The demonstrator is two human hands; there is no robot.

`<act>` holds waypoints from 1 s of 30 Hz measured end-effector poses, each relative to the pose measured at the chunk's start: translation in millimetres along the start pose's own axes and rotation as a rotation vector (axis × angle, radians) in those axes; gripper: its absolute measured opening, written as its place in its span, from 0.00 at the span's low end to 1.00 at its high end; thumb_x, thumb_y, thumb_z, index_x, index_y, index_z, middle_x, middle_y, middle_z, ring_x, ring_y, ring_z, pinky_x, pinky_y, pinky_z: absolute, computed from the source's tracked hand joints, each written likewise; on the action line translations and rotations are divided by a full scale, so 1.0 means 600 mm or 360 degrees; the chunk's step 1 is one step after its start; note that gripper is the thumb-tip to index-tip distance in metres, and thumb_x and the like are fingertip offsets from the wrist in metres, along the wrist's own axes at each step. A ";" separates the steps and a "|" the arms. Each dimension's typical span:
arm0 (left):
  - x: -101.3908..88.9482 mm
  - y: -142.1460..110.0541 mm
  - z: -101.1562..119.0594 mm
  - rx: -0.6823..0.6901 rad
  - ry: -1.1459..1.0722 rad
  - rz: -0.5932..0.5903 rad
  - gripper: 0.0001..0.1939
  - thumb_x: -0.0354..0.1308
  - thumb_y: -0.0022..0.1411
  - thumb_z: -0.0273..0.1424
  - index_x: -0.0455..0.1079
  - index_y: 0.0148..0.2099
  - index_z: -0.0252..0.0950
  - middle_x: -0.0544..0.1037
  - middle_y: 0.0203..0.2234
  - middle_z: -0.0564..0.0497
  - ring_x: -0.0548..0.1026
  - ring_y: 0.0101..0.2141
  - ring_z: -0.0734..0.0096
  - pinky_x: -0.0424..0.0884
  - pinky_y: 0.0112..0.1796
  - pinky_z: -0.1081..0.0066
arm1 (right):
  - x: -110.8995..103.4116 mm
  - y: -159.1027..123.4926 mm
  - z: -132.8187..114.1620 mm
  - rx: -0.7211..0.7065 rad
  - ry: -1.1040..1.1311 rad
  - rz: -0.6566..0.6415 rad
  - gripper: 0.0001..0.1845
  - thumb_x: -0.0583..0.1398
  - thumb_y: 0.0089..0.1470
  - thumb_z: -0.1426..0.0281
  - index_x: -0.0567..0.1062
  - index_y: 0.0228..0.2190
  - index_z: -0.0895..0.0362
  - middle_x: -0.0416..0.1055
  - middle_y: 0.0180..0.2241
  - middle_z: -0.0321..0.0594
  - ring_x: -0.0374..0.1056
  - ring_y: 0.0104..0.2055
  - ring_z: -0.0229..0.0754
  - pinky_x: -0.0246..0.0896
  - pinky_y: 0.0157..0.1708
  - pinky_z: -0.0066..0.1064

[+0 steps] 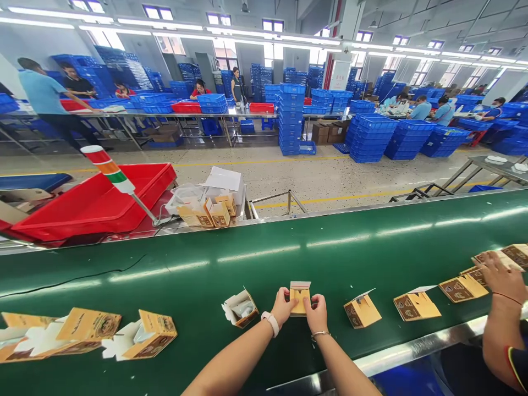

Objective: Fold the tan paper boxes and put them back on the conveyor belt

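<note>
The left hand (284,307) and right hand (315,314) are pinching a small golden-yellow cardboard carton (300,298) between their fingers, holding it upright with its white flap at the top, over a green rubber conveyor belt (289,258). Just left of the hands, one open white-lined carton (240,308) is lying on the belt. Three closed yellow cartons (416,306) are lying to the right, towards a co-worker's hand (499,278) pressing on further cartons.
</note>
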State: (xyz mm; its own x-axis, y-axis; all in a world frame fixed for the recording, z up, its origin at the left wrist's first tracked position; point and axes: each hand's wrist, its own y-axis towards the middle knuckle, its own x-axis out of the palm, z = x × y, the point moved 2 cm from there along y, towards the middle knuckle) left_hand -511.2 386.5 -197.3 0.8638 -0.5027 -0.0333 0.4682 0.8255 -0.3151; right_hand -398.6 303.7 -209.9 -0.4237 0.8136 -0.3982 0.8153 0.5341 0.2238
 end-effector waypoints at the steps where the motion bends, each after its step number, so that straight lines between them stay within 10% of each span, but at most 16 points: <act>1: 0.007 0.003 0.003 -0.0039 -0.0032 -0.0023 0.20 0.66 0.49 0.39 0.61 0.37 0.36 0.69 0.33 0.52 0.70 0.35 0.71 0.69 0.39 0.69 | -0.002 0.002 0.000 0.0010 -0.0006 -0.0009 0.17 0.56 0.47 0.52 0.65 0.28 0.53 0.66 0.25 0.36 0.61 0.21 0.39 0.63 0.23 0.32; 6: 0.011 -0.028 0.016 0.0047 -0.0101 -0.0062 0.21 0.65 0.50 0.43 0.61 0.38 0.36 0.69 0.35 0.50 0.70 0.38 0.69 0.67 0.42 0.70 | -0.020 -0.006 -0.024 -0.0141 -0.0238 0.0062 0.23 0.56 0.47 0.52 0.67 0.38 0.56 0.69 0.38 0.48 0.67 0.39 0.49 0.64 0.36 0.39; 12: -0.071 -0.147 -0.041 0.0081 0.0247 -0.0392 0.17 0.62 0.50 0.43 0.63 0.31 0.37 0.67 0.24 0.56 0.66 0.28 0.72 0.65 0.35 0.70 | -0.021 -0.025 -0.056 -0.0501 -0.1106 -0.0030 0.23 0.58 0.45 0.62 0.69 0.44 0.59 0.63 0.49 0.58 0.62 0.49 0.59 0.57 0.40 0.46; 17: -0.180 -0.173 -0.046 0.0142 0.0345 0.0460 0.24 0.63 0.46 0.42 0.64 0.43 0.36 0.73 0.40 0.46 0.73 0.38 0.61 0.69 0.41 0.62 | -0.074 -0.049 -0.048 -0.0503 -0.1325 0.0037 0.20 0.56 0.46 0.64 0.70 0.42 0.58 0.62 0.49 0.59 0.63 0.47 0.61 0.57 0.39 0.53; 20: -0.207 -0.133 -0.010 0.0332 0.0356 0.0613 0.37 0.66 0.42 0.39 0.59 0.54 0.35 0.66 0.54 0.39 0.68 0.52 0.51 0.65 0.51 0.53 | -0.092 -0.083 -0.059 -0.0773 -0.1230 0.0208 0.24 0.55 0.51 0.61 0.68 0.48 0.60 0.59 0.54 0.63 0.58 0.54 0.66 0.52 0.46 0.61; 26: -0.172 -0.059 0.032 0.0724 0.0415 0.0151 0.44 0.73 0.34 0.32 0.62 0.56 0.37 0.70 0.51 0.42 0.69 0.52 0.52 0.62 0.54 0.51 | 0.018 -0.112 -0.087 -0.1338 -0.0654 -0.0552 0.31 0.55 0.53 0.64 0.62 0.58 0.57 0.63 0.57 0.52 0.57 0.59 0.56 0.57 0.52 0.48; 30: -0.152 -0.076 0.019 0.0969 0.0558 0.0062 0.21 0.69 0.43 0.38 0.72 0.41 0.39 0.71 0.51 0.43 0.67 0.52 0.51 0.61 0.53 0.51 | 0.073 -0.080 -0.082 -0.1226 -0.0346 -0.0732 0.21 0.55 0.54 0.63 0.74 0.49 0.50 0.67 0.55 0.45 0.58 0.59 0.55 0.57 0.53 0.50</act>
State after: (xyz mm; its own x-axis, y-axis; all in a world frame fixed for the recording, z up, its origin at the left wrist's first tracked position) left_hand -609.3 397.6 -168.8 0.8192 -0.4383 -0.3699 0.5474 0.7900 0.2762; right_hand -475.9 325.1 -194.1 -0.4935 0.4640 -0.7356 0.0643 0.8630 0.5012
